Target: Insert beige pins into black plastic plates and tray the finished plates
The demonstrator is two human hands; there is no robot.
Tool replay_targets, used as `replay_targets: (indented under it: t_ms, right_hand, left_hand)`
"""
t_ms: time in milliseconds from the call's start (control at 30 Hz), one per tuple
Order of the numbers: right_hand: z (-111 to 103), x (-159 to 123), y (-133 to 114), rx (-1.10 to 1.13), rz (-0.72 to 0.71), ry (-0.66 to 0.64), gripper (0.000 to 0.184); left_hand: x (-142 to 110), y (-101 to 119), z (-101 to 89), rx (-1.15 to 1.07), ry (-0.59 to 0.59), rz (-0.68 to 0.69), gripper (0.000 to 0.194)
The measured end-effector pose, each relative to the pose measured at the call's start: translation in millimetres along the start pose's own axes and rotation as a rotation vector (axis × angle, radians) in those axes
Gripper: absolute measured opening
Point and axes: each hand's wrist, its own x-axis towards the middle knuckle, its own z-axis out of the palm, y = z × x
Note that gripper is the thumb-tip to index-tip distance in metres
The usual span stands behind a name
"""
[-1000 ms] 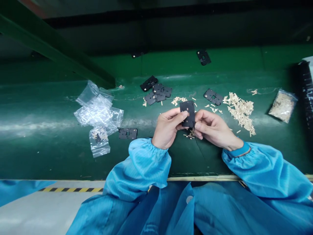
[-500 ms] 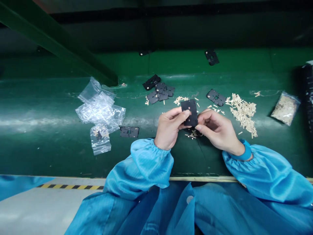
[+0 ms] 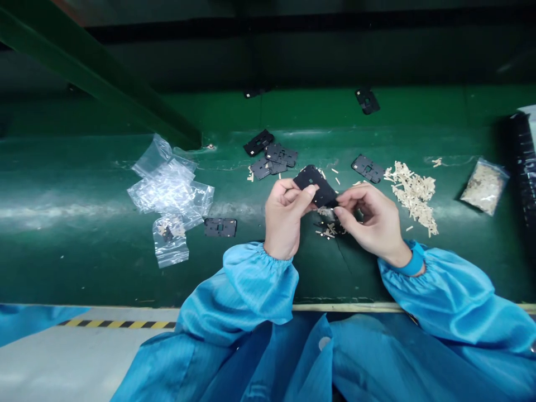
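Note:
A flat black plastic plate [image 3: 321, 191] with small cutouts is held tilted above the green bench. My left hand [image 3: 283, 218] grips its left end, thumb on top and fingers beneath. At the lower right corner, my right hand [image 3: 372, 220] is closed in a pinch with thumb and forefinger; whether a small part is also between them is hidden. Under the plate lies a small heap of tiny pale and black pieces [image 3: 330, 229], partly covered. A similar black plate [image 3: 368, 168] lies flat beyond my right hand, beside a spread pile of pale strips [image 3: 414, 192].
Clear zip bags [image 3: 171, 184] are heaped at the left, with another black plate [image 3: 220, 227] beside them. Several stacked plates [image 3: 272, 153] lie further back. A filled bag [image 3: 484, 187] sits at the right. A green post [image 3: 125, 84] slants across the upper left.
The black plate has turned from nearly upright to a slant, its upper end swinging left and its lower corner staying at my right fingertips. Both hands remain on it.

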Motion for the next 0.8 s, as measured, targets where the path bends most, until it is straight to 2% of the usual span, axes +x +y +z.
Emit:
replay_targets:
  t_ms: [233, 567, 800]
  right_hand:
    - [2.9, -0.2, -3.3, -0.222, -0.16, 0.188, 0.017]
    - [5.2, -0.7, -8.2, -0.246, -0.14, 0.219, 0.01]
    - [1.4, 1.9, -9.9, -0.262, -0.177, 0.22, 0.012]
  left_hand:
    - [-3.9, -0.5, 1.1, -0.062, -0.023, -0.117, 0.046]
    - [-4.7, -4.3, 1.2, -0.005, -0.027, -0.104, 0.047]
    - [-5.0, -2.4, 1.3, -0.027, -0.026, -0.114, 0.047]
